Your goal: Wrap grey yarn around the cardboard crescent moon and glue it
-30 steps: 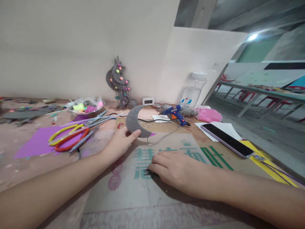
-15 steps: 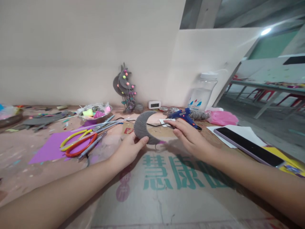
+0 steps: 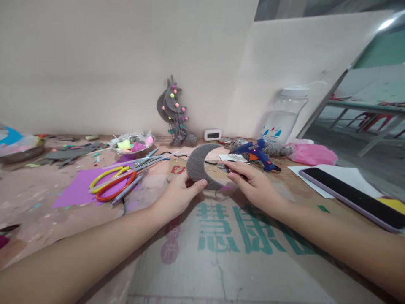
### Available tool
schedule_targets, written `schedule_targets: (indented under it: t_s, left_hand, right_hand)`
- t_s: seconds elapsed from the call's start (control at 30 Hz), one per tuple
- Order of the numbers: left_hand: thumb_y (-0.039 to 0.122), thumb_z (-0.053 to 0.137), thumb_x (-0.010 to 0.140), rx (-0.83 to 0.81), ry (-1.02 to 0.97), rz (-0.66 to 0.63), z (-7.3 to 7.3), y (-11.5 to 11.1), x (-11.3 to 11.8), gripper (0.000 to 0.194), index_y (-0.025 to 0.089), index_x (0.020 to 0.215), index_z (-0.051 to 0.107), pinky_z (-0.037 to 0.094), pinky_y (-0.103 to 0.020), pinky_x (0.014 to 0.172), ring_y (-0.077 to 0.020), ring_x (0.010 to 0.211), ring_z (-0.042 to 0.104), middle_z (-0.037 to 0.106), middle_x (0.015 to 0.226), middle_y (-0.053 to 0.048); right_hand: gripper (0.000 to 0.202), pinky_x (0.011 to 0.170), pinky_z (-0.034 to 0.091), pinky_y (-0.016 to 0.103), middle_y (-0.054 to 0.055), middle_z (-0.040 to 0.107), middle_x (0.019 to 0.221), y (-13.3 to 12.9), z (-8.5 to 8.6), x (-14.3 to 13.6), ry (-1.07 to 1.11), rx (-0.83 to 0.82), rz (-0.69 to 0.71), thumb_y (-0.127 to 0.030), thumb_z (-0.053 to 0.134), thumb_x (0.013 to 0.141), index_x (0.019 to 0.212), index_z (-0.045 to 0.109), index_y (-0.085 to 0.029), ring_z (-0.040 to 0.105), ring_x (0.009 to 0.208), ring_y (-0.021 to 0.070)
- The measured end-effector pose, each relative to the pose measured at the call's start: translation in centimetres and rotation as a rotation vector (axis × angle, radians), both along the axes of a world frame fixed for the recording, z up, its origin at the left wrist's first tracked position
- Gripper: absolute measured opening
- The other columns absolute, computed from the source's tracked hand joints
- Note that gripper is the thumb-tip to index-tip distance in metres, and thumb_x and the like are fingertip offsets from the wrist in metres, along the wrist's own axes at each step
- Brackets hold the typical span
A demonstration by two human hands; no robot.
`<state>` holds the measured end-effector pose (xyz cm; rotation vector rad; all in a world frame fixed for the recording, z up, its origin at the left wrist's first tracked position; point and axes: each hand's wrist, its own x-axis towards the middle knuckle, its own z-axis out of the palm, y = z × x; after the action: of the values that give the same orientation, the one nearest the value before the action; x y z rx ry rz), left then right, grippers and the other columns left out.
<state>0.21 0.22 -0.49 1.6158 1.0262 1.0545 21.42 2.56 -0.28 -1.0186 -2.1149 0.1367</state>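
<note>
A crescent moon wrapped in grey yarn (image 3: 198,165) stands tilted up over the cardboard, its lower tip purple and a loose yarn end hanging below. My left hand (image 3: 185,188) pinches its lower left edge, thumb on the front face. To the right of the crescent, my right hand (image 3: 249,179) has its fingers closed together near the purple tip. A small dark, shiny piece shows at those fingertips; its kind is unclear. Just beyond this hand lies a blue glue gun (image 3: 253,148) with a red light lit.
Scissors with yellow and red handles (image 3: 115,185) lie on purple paper (image 3: 74,192) at left. A bowl of bright scraps (image 3: 134,151), a decorated moon ornament (image 3: 174,107) and a small clock (image 3: 212,134) line the wall. At right are a water bottle (image 3: 284,116) and a phone (image 3: 351,196).
My view has turned slightly left, so things sit further right. My right fingers have drawn in from an outstretched pose, with a dark piece now at their tips. My left hand keeps its crescent grip.
</note>
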Motion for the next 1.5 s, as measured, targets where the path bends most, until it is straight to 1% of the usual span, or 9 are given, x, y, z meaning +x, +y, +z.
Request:
schedule_targets:
  t_s: [0.1,0.3,0.63,0.8,0.93,1.07,1.17,1.37,1.5]
  left_hand:
    - [0.030,0.055,0.083,-0.017,-0.010,0.000,0.0,0.0,0.0,0.030,0.012,0.107,0.056,0.047,-0.030,0.078,-0.0214,0.092,0.061,0.069,0.091,-0.007]
    - [0.028,0.057,0.082,-0.008,-0.046,-0.007,0.0,-0.2,0.0,0.035,0.011,0.112,0.055,0.045,-0.032,0.087,-0.0221,0.105,0.058,0.064,0.115,-0.011]
    - [0.033,0.059,0.081,-0.047,-0.049,-0.046,0.0,-0.2,0.0,0.041,0.009,0.114,0.057,0.043,-0.034,0.091,-0.0243,0.108,0.057,0.062,0.121,-0.013]
    - [0.037,0.059,0.081,-0.079,-0.054,-0.085,-0.3,-0.1,-0.1,0.041,0.010,0.112,0.058,0.045,-0.036,0.088,-0.0269,0.111,0.056,0.062,0.121,-0.014]
    - [0.039,0.062,0.079,-0.116,-0.082,-0.118,-0.4,-0.1,-0.1,0.042,0.010,0.108,0.059,0.048,-0.035,0.083,-0.0276,0.107,0.059,0.065,0.115,-0.015]
    - [0.042,0.064,0.076,-0.121,-0.068,-0.110,0.0,-0.2,-0.1,0.041,0.010,0.102,0.062,0.048,-0.032,0.076,-0.0254,0.093,0.064,0.070,0.099,-0.013]
    - [0.043,0.064,0.076,-0.128,-0.066,-0.117,0.0,-0.2,-0.1,0.043,0.010,0.103,0.062,0.048,-0.032,0.075,-0.0254,0.092,0.064,0.072,0.092,-0.011]
    - [0.041,0.063,0.077,-0.131,-0.087,-0.132,-0.2,-0.1,-0.2,0.043,0.011,0.108,0.060,0.048,-0.034,0.081,-0.0280,0.108,0.058,0.068,0.109,-0.013]
    - [0.042,0.063,0.077,-0.126,-0.066,-0.099,-0.1,-0.3,-0.1,0.044,0.010,0.107,0.060,0.048,-0.033,0.081,-0.0259,0.101,0.061,0.066,0.113,-0.013]
  right_hand:
    - [0.032,0.085,0.051,0.035,0.007,0.065,0.110,-0.6,0.0,0.0,0.021,-0.026,-0.009,-0.028,0.046,0.089,0.118,0.057,-0.021,0.062,0.099,0.0205]
    - [0.023,0.076,0.052,0.029,0.007,0.067,0.100,-1.2,0.3,0.2,0.007,-0.042,0.009,-0.024,0.050,0.087,0.107,0.060,-0.017,0.063,0.084,0.0168]
    - [0.023,0.083,0.049,0.030,0.007,0.067,0.104,-0.8,0.5,0.5,-0.024,-0.051,0.181,-0.024,0.052,0.086,0.105,0.062,-0.018,0.062,0.096,0.0176]
    - [0.023,0.085,0.049,0.030,0.006,0.068,0.105,-1.0,0.4,0.5,-0.025,-0.060,0.228,-0.024,0.052,0.086,0.106,0.062,-0.018,0.062,0.099,0.0171]
    - [0.023,0.086,0.049,0.031,0.006,0.069,0.104,-1.1,0.4,0.3,-0.025,-0.085,0.228,-0.024,0.052,0.086,0.105,0.063,-0.019,0.062,0.099,0.0177]
    - [0.023,0.083,0.050,0.031,0.006,0.070,0.101,-1.2,0.6,0.2,-0.028,-0.101,0.237,-0.024,0.051,0.086,0.103,0.065,-0.020,0.063,0.095,0.0177]
    - [0.021,0.080,0.050,0.029,0.005,0.070,0.098,-1.2,0.6,0.2,-0.026,-0.107,0.245,-0.024,0.052,0.085,0.102,0.065,-0.019,0.064,0.090,0.0165]
    - [0.019,0.077,0.050,0.027,0.004,0.071,0.091,-1.3,0.6,0.0,0.003,-0.156,0.234,-0.022,0.053,0.084,0.097,0.067,-0.018,0.064,0.084,0.0149]
    - [0.021,0.079,0.050,0.029,0.006,0.070,0.098,-1.3,0.6,0.2,0.068,-0.124,0.143,-0.023,0.053,0.084,0.100,0.066,-0.018,0.065,0.089,0.0166]
